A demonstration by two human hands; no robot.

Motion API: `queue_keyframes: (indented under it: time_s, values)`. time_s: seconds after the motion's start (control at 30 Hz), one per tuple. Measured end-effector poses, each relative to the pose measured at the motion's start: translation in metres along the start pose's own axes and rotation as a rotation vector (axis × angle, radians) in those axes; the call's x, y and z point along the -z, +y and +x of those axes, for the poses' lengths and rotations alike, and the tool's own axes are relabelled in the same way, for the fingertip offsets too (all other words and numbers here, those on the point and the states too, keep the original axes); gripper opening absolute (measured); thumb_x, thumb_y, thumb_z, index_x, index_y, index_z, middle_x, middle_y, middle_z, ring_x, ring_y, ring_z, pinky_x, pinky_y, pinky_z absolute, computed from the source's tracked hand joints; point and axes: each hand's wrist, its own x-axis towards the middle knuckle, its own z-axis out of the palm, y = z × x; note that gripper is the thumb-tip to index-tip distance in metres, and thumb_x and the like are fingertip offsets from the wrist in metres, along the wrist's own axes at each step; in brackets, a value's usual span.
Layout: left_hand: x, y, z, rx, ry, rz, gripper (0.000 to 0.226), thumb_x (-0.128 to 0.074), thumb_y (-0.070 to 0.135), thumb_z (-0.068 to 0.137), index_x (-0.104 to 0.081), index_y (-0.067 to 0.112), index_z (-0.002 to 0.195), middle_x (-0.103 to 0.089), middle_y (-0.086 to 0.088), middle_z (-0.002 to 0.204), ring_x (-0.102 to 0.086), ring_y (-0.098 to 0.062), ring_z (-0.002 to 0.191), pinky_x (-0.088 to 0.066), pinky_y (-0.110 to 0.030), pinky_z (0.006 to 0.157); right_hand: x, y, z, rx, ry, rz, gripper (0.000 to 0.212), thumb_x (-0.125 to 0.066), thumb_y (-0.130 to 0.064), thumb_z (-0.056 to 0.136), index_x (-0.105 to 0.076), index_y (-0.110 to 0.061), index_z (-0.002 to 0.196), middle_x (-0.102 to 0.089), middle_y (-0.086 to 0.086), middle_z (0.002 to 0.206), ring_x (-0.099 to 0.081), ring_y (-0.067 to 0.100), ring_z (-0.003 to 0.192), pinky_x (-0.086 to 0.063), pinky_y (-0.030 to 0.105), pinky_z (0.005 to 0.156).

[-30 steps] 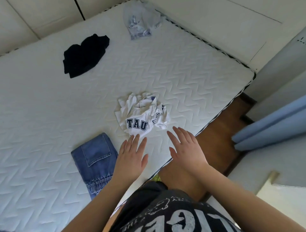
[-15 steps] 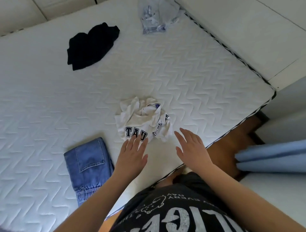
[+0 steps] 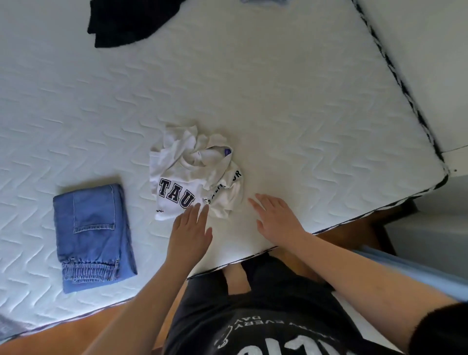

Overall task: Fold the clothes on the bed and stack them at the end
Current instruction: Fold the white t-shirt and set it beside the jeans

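- Mattress [image 3: 291, 83], white and quilted in a zigzag pattern, carried all the clothes; the person stood at its near edge, probably to work close to where the stack was to go.
- Folded jeans [image 3: 92, 235] lay flat near that edge, pocket up and elastic cuff toward the person, well to the left of both hands; they looked finished and seemed to mark the start of the stack.
- Black garment [image 3: 126, 20] lay rumpled at the far side, cut off by the top of the view and not yet folded.
- White T-shirt [image 3: 195, 174] with dark "TAU" lettering sat crumpled in the middle, just ahead of the hands; it appeared to be the next piece to spread out and fold.
- Pale blue garment [image 3: 263, 1] showed only as a sliver at the top edge.
- Right hand [image 3: 276, 219] was spread flat, fingers straight, just right of the shirt and holding nothing; whether it touched the mattress could not be told.
- Left hand [image 3: 190, 228] was likewise spread, its fingertips at the shirt's near hem, gripping nothing.
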Motion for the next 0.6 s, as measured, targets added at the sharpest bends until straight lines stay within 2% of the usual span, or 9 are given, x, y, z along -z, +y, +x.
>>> queue_keyframes:
  time_s: [0.17, 0.3, 0.37, 0.47, 0.53, 0.6]
  values:
    - [-0.054, 0.014, 0.028, 0.023, -0.143, -0.040, 0.063, -0.063, 0.027, 0.091, -0.044, 0.002, 0.145, -0.047, -0.019, 0.147, -0.045, -0.034, 0.136, -0.037, -0.046, 0.110, -0.030, 0.015, 0.029, 0.001, -0.057, 0.021, 0.063, -0.042, -0.030, 0.099, -0.018, -0.020, 0.156, -0.023, 0.008, 0.160, -0.027, 0.027, 0.144, -0.021, 0.041, 0.117]
    - [-0.110, 0.010, 0.054, -0.003, -0.278, 0.018, 0.065, -0.044, 0.036, 0.099, -0.023, 0.010, 0.155, -0.031, -0.011, 0.157, -0.030, -0.027, 0.144, -0.026, -0.039, 0.115, -0.065, 0.015, 0.054, -0.030, -0.049, 0.090, 0.063, -0.046, -0.029, 0.097, -0.023, -0.018, 0.155, -0.028, 0.009, 0.158, -0.030, 0.029, 0.142, -0.024, 0.042, 0.115]
    - [-0.133, 0.009, 0.066, 0.005, -0.309, 0.034, 0.067, -0.041, 0.037, 0.100, -0.012, 0.017, 0.157, -0.028, -0.009, 0.157, -0.031, -0.026, 0.142, -0.028, -0.038, 0.112, -0.082, 0.016, 0.062, -0.043, -0.035, 0.100, 0.063, -0.046, -0.029, 0.097, -0.022, -0.019, 0.154, -0.029, 0.008, 0.157, -0.030, 0.027, 0.142, -0.024, 0.040, 0.115]
    - [-0.159, 0.013, 0.090, 0.021, -0.348, 0.025, 0.074, -0.046, 0.035, 0.098, -0.003, 0.027, 0.158, -0.033, -0.010, 0.151, -0.046, -0.029, 0.127, -0.038, -0.040, 0.100, -0.105, 0.021, 0.074, -0.064, -0.026, 0.132, 0.062, -0.045, -0.028, 0.098, -0.021, -0.020, 0.155, -0.028, 0.006, 0.157, -0.030, 0.025, 0.142, -0.024, 0.039, 0.114]
    - [-0.173, 0.017, 0.108, 0.061, -0.368, 0.022, 0.072, -0.049, 0.032, 0.098, -0.009, 0.025, 0.157, -0.037, -0.011, 0.147, -0.052, -0.030, 0.119, -0.042, -0.040, 0.094, -0.116, 0.024, 0.080, -0.083, -0.035, 0.182, 0.064, -0.045, -0.025, 0.096, -0.019, -0.020, 0.155, -0.029, 0.003, 0.157, -0.033, 0.023, 0.140, -0.026, 0.038, 0.112]
    - [-0.179, 0.018, 0.125, 0.091, -0.340, 0.049, 0.062, -0.050, 0.018, 0.097, -0.022, 0.021, 0.152, -0.047, -0.010, 0.137, -0.056, -0.029, 0.113, -0.043, -0.038, 0.088, -0.122, 0.027, 0.083, -0.097, -0.039, 0.221, 0.065, -0.045, -0.022, 0.095, -0.019, -0.020, 0.154, -0.030, 0.001, 0.155, -0.036, 0.022, 0.137, -0.030, 0.037, 0.109]
